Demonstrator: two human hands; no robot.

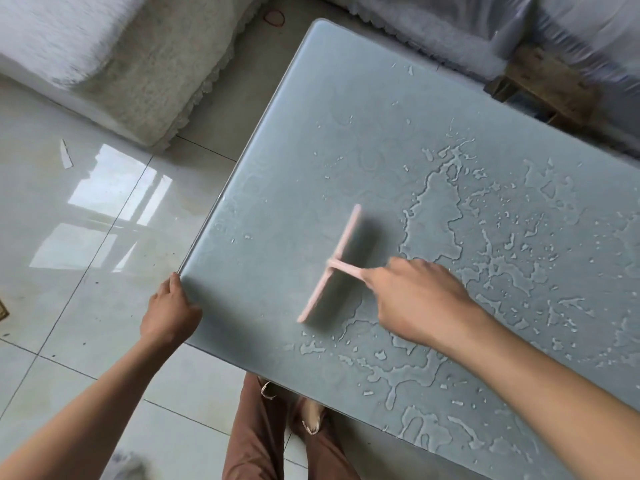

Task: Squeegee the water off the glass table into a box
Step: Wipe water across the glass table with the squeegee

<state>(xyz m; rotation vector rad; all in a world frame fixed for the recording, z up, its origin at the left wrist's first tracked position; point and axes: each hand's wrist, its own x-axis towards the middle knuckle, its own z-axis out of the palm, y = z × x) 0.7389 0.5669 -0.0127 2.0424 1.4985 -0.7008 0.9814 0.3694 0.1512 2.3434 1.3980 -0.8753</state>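
Note:
A pale grey-green glass table (346,133) fills the right of the view. Puddles and drops of water (440,209) cover its middle and right part. A pink T-shaped squeegee (334,261) lies blurred on the glass, its blade running from far right to near left. My right hand (415,296) grips the squeegee's handle, just left of the big puddle. My left hand (171,313) holds the table's near left corner, thumb side on the edge. No box is in view.
Glossy white floor tiles (86,237) lie to the left. A fuzzy cream-covered sofa (131,64) stands at the top left and a plastic-covered one (485,22) behind the table. A wooden crate (543,81) sits at the top right. My legs in brown trousers (256,438) stand at the near edge.

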